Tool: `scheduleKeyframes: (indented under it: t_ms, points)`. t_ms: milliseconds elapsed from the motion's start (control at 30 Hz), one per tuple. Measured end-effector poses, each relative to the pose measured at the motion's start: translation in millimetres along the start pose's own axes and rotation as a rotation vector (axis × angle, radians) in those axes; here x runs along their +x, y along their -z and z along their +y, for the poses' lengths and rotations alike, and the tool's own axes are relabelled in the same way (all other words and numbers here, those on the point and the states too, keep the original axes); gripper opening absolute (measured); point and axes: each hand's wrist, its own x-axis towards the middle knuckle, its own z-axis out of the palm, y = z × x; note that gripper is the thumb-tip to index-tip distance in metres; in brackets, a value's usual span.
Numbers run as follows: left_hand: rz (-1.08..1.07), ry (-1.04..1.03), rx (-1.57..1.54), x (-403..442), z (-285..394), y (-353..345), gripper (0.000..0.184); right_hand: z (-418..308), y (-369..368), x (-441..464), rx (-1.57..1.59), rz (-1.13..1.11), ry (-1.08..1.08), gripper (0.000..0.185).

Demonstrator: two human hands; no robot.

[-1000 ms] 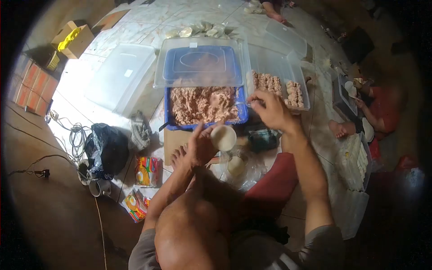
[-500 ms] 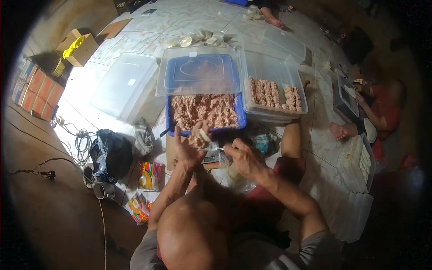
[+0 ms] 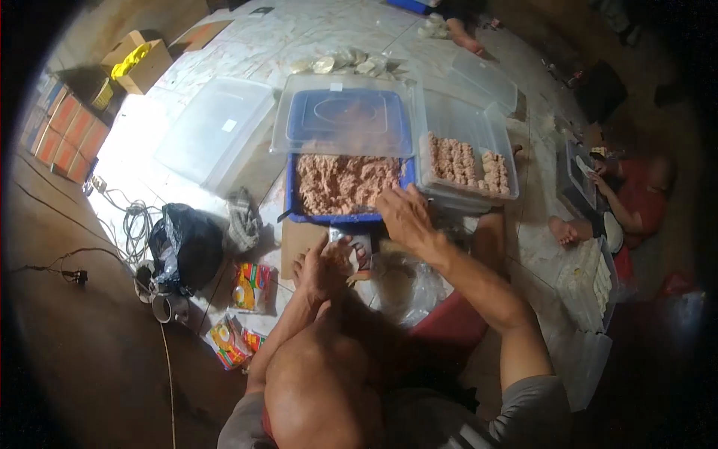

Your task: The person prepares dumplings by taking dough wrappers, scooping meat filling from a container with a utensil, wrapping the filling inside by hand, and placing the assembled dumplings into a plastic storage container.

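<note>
My left hand (image 3: pixel 320 271) is cupped around a pale, thin wrapper (image 3: pixel 348 260), in front of the blue tub; how much filling lies in it I cannot tell. Closed fingers of my right hand (image 3: pixel 406 215) are at the near right corner of the tub, beside the pinkish minced filling (image 3: pixel 344 179). A slim white-handled tool was in that hand a moment before; its tip is hidden now. The blue tub (image 3: pixel 329 218) is half covered by a clear lid (image 3: pixel 344 142).
Right of the tub, a clear box (image 3: pixel 467 193) holds rows of filled pieces (image 3: pixel 452 159). Left are a black plastic bag (image 3: pixel 187 243), a grey cloth (image 3: pixel 243 219), noodle packets (image 3: pixel 251 286) and cables (image 3: pixel 134 228). Another person (image 3: pixel 636 191) sits at far right.
My right hand has moved away from my left hand, up and right to the tub's filling. My left hand has lowered slightly with the wrapper. The view has shifted a little.
</note>
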Motion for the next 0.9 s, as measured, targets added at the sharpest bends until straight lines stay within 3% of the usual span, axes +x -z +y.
scheduleKeyframes:
  t_ms: [133, 200, 233, 267, 333, 400, 433, 533, 633, 733, 800, 867, 900]
  points:
    - [0.596, -0.202, 0.418, 8.1, -11.9, -28.4, 0.060, 6.2, 2.2, -5.6, 0.231, -0.023, -0.161, 0.009]
    - [0.500, -0.181, 0.396, 15.3, -10.8, -42.1, 0.068, 9.1, -0.9, -9.3, 0.679, 0.191, -0.251, 0.010]
    - [0.502, -0.214, 0.362, 18.6, -12.3, -48.0, 0.073, 14.8, 1.9, -17.3, 0.700, 0.123, -0.295, 0.014]
    - [0.507, -0.247, 0.328, 24.0, -14.9, -60.2, 0.077, 14.1, 3.5, -22.8, 0.701, 0.125, -0.290, 0.014]
    - [0.400, -0.242, 0.338, 34.6, -11.0, -66.7, 0.085, 7.8, 3.2, -37.7, 0.583, 0.349, -0.178, 0.014]
    - [0.330, -0.360, 0.415, 51.9, -19.3, -85.0, 0.090, -11.7, -4.4, -57.9, 0.461, 0.337, -0.146, 0.017]
    - [0.286, -0.315, 0.315, 58.9, -18.1, -87.8, 0.091, -22.8, -11.1, -70.1, 0.337, 0.318, -0.114, 0.020]
    - [0.377, -0.380, 0.329, 67.1, -25.9, -104.8, 0.087, -21.2, -32.3, -88.4, 0.246, 0.388, -0.041, 0.027]
    - [0.392, -0.422, 0.253, 50.6, -11.8, -76.8, 0.078, -19.7, 16.6, -93.2, 0.344, 0.175, -0.166, 0.025]
    - [0.403, -0.440, 0.336, 43.3, -23.0, -66.5, 0.070, -32.9, 45.0, -80.5, 0.583, 0.267, -0.258, 0.023]
    - [0.471, -0.316, 0.265, 48.3, -29.3, -61.2, 0.071, -33.1, 31.1, -80.5, 0.673, 0.285, -0.186, 0.022]
    - [0.459, -0.314, 0.329, 43.4, -30.1, -56.1, 0.068, -23.0, 15.6, -83.5, 0.486, -0.122, -0.096, 0.022]
    - [0.530, -0.385, 0.316, 40.3, -22.9, -48.2, 0.066, -24.7, 38.6, -76.3, 0.402, -0.191, -0.131, 0.018]
